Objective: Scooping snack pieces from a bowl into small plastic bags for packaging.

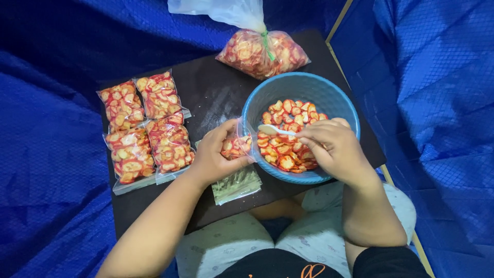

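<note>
At the far left of the dark surface, four filled clear packets of red-and-yellow chips lie together. Beside them, the left hand grips a small clear bag open at the round blue plastic bowl; the right hand clasps a white plastic spoon just above. Holding the bag's mouth against the rim should limit spills.

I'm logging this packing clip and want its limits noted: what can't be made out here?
Head view:
- Small bag: mostly covered by the left hand; fill level unclear.
- Spoon: handle hidden in the right hand.
- Big tied bag: top cut by the frame edge.
- Empty bags: count unreadable, stacked.
</note>
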